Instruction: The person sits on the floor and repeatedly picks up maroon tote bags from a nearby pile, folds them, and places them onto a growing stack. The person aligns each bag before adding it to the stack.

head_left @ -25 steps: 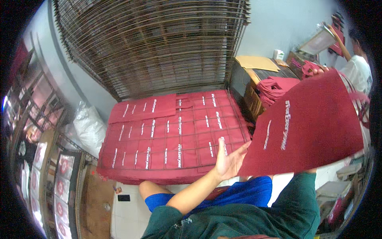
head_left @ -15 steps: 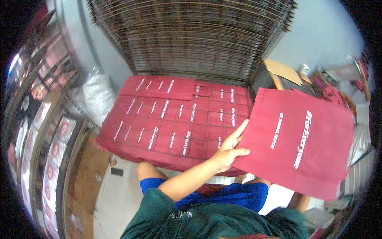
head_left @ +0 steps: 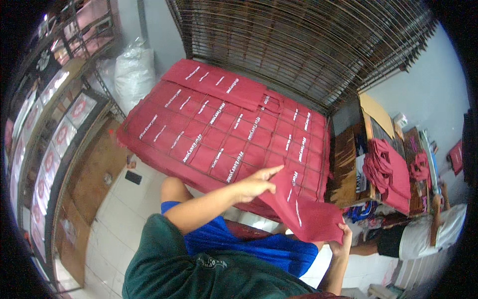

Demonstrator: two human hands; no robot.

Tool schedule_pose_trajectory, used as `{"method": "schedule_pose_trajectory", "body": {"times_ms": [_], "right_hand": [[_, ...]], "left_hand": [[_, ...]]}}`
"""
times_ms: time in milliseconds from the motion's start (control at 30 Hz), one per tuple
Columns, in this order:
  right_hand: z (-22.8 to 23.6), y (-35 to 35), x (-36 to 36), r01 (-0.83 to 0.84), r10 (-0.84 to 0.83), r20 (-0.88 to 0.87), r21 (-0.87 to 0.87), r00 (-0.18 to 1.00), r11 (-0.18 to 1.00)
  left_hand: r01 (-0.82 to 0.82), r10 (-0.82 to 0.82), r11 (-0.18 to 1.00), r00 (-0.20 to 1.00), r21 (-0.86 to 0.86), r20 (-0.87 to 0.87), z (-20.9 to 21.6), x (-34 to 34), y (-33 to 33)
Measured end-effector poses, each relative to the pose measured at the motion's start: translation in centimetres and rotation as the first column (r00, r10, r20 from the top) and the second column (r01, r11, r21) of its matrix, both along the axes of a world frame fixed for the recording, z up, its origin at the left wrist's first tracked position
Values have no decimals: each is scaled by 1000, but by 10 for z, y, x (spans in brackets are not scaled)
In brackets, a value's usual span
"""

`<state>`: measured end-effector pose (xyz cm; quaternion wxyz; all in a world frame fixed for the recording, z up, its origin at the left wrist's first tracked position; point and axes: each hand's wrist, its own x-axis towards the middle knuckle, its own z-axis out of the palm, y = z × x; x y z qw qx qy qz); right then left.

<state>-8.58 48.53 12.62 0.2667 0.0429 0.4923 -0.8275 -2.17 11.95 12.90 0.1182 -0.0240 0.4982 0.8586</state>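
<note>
Your left fingers (head_left: 270, 173) grasp red cloth's (head_left: 309, 214) left end, right fingers (head_left: 345, 230) its right, likely keeping limp fabric spread. Cloth held partly over near right corner of cloth-covered rack (head_left: 219, 132).

The cloth piece (head_left: 317, 217) is maroon with seemingly white print (head_left: 298, 213), the shorts (head_left: 239, 252) blue.

Maroon rectangular fabric-like sheet (head_left: 309, 218) with white printed lettering was held up by opposite ends, near right in scene. Left end sat farther off, right end nearer; middle bent and curved, surface rippled. Print faced up, skewed by bend, too foreshortened to make out.
</note>
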Motion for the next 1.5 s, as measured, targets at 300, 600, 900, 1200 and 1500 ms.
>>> {"method": "schedule_pose_trajectory", "body": {"times_ms": [300,600,900,1200,1500], "right_hand": [[86,-102,-88,-9,72,-442,144,894,990],[8,-260,-206,24,-29,-452,-16,892,1000],[-163,-334,-360,157,-8,-344,409,939,899],[-167,-366,-388,159,35,-355,502,934,850],[-177,-364,-406,126,64,-311,555,948,822]], "left_hand": [[-339,282,940,819,-25,-499,91,-42,-126],[-951,847,287,196,113,-495,31,-26,-160],[-473,124,719,809,-509,-575,-142,53,-3],[-510,238,733,812,-449,-533,-146,31,-41],[-462,186,770,822,-440,-538,-141,26,-47]]}}
